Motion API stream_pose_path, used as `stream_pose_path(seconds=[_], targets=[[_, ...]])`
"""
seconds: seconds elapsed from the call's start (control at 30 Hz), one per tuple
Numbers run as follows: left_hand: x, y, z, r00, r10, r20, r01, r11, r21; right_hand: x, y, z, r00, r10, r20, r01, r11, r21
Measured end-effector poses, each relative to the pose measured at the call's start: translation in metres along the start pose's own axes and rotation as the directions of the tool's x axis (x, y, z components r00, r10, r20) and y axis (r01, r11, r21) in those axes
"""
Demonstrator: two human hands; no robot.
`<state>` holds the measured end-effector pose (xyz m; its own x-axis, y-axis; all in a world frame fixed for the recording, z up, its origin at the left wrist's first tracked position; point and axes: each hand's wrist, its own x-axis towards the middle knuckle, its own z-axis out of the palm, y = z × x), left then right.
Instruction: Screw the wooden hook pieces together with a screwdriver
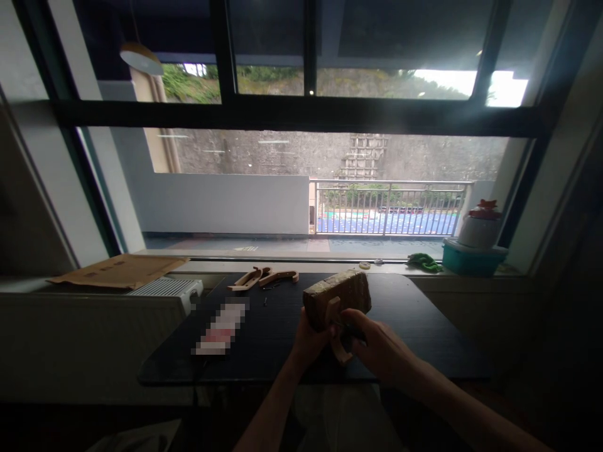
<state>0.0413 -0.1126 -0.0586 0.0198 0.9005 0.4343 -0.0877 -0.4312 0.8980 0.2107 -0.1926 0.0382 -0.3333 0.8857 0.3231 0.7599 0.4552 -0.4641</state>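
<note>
Beneath a wide window (301,188), a person works at a dark table (424,339), holding a rough block (346,292) just above its middle. The left hand (311,342) is closed around the block's near end, and the right hand (379,348) is curled tight on a pale wood piece (335,314) pressed against the block's face. Whether those fingers also hold a small tool cannot be told. The work looks to be midway. One piece is in hand, while the curved pieces (264,277) lie untouched at the table's far edge, well apart. A cardboard sheet (117,270) rests on the sill to the left.
</note>
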Motion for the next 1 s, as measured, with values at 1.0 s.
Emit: stream_pose_path(seconds=[1.0], targets=[[0.001,-0.004,-0.002,1.000,0.008,-0.017,-0.007,0.998,0.058,-0.012,0.001,-0.001,0.972,-0.225,0.064,0.232,0.904,-0.360]])
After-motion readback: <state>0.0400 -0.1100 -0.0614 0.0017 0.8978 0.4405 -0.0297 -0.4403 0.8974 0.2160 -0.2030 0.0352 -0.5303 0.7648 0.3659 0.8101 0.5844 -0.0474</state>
